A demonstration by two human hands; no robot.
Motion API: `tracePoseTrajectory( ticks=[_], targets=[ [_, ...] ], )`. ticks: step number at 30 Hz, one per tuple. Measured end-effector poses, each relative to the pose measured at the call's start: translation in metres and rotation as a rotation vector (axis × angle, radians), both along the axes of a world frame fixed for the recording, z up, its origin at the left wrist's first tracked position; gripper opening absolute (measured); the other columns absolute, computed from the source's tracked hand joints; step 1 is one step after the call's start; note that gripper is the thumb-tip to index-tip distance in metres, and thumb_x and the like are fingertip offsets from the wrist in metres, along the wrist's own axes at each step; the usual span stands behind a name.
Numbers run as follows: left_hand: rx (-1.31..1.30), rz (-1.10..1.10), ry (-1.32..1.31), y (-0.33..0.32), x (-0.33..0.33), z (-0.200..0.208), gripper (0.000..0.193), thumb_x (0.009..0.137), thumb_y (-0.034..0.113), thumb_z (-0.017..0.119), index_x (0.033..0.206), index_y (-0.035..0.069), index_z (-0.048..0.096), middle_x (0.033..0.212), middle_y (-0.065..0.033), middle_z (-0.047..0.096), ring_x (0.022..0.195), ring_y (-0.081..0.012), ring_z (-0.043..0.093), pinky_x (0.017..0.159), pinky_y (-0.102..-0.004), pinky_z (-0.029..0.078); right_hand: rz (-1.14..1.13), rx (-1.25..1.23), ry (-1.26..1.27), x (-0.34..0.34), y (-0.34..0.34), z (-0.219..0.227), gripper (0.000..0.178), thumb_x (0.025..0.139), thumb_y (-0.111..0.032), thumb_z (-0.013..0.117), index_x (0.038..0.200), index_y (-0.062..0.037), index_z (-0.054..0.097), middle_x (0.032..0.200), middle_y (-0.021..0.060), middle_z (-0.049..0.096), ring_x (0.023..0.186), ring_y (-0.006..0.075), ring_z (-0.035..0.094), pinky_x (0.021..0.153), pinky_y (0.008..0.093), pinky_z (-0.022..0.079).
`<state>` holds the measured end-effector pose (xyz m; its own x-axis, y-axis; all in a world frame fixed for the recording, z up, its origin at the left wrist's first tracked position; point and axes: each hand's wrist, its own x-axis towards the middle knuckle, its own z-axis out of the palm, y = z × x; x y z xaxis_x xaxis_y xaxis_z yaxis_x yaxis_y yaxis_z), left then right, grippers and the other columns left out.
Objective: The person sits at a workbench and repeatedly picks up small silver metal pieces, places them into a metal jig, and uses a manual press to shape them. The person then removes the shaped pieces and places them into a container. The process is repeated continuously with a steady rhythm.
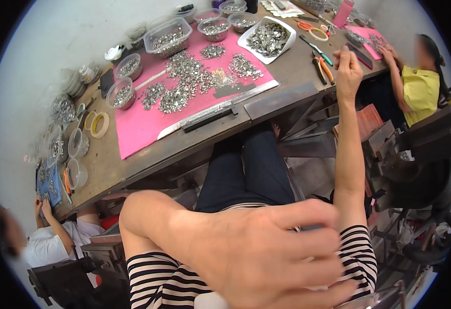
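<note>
Head view shows our right hand (347, 69) raised at the table's (133, 159) right edge beside the pliers (322, 68), fingers curled, seemingly on nothing. Our left hand (282, 255) hangs near the camera, fingers loosely spread, empty. We judge this a pause; the next grasp needs both hands over the pink mat (143, 123).

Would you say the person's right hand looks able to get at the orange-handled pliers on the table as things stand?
Probably yes. The right hand is raised at the table's edge, just beside the orange-handled pliers, and nothing lies between them. Its fingers look curled, so whether they already pinch something small cannot be told.
</note>
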<state>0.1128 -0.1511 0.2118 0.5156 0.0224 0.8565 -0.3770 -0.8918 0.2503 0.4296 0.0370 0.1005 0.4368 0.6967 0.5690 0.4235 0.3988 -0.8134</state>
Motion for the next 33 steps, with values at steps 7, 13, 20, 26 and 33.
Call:
tracePoseTrajectory(
  ticks=[7, 13, 20, 26, 33],
  targets=[
    [-0.477, 0.263, 0.389, -0.010, -0.012, -0.115, 0.022, 0.091, 0.006, 0.071, 0.112, 0.004, 0.076, 0.081, -0.0040, 0.065, 0.075, -0.0180, 0.061, 0.081, -0.0347, 0.047, 0.240, 0.098, -0.382, -0.063, -0.024, -0.041, 0.016, 0.097, -0.004, 0.064, 0.109, -0.0016, 0.072, 0.090, 0.0075, 0.067, 0.074, 0.0150, 0.062, 0.068, 0.0291, 0.050],
    [-0.870, 0.668, 0.341, -0.028, -0.016, -0.193, 0.018, 0.093, 0.002, 0.067, 0.109, 0.005, 0.076, 0.073, -0.0044, 0.064, 0.069, -0.0198, 0.060, 0.081, -0.0344, 0.046, 0.548, -0.065, -0.298, -0.132, -0.032, -0.103, 0.014, 0.095, -0.006, 0.068, 0.108, -0.0003, 0.071, 0.098, 0.0114, 0.066, 0.080, 0.0214, 0.068, 0.073, 0.0330, 0.054],
    [-0.737, 0.890, 0.262, -0.010, -0.042, -0.204, 0.018, 0.091, 0.000, 0.067, 0.108, 0.004, 0.075, 0.076, -0.0065, 0.065, 0.072, -0.0222, 0.061, 0.079, -0.0343, 0.046, 0.565, -0.189, -0.196, -0.162, -0.004, -0.122, 0.014, 0.098, -0.011, 0.067, 0.104, 0.0002, 0.073, 0.086, 0.0074, 0.066, 0.073, 0.0143, 0.061, 0.069, 0.0290, 0.050],
    [-0.645, 0.983, 0.156, 0.017, -0.070, -0.216, 0.017, 0.091, 0.000, 0.069, 0.105, 0.005, 0.075, 0.084, -0.0071, 0.069, 0.078, -0.0244, 0.063, 0.083, -0.0355, 0.047, 0.627, -0.323, 0.054, -0.156, 0.000, -0.128, 0.017, 0.102, -0.014, 0.065, 0.107, 0.0006, 0.073, 0.091, 0.0027, 0.071, 0.081, 0.0080, 0.064, 0.075, 0.0249, 0.051],
    [-0.394, 1.249, 0.023, 0.085, -0.134, -0.210, 0.029, 0.085, 0.003, 0.072, 0.114, 0.008, 0.073, 0.105, -0.0091, 0.065, 0.099, -0.0295, 0.060, 0.093, -0.0434, 0.042, 0.522, -0.367, 0.174, -0.160, -0.005, -0.123, 0.017, 0.102, -0.011, 0.064, 0.109, 0.0018, 0.073, 0.092, 0.0038, 0.072, 0.082, 0.0084, 0.064, 0.077, 0.0243, 0.051]
  ],
)
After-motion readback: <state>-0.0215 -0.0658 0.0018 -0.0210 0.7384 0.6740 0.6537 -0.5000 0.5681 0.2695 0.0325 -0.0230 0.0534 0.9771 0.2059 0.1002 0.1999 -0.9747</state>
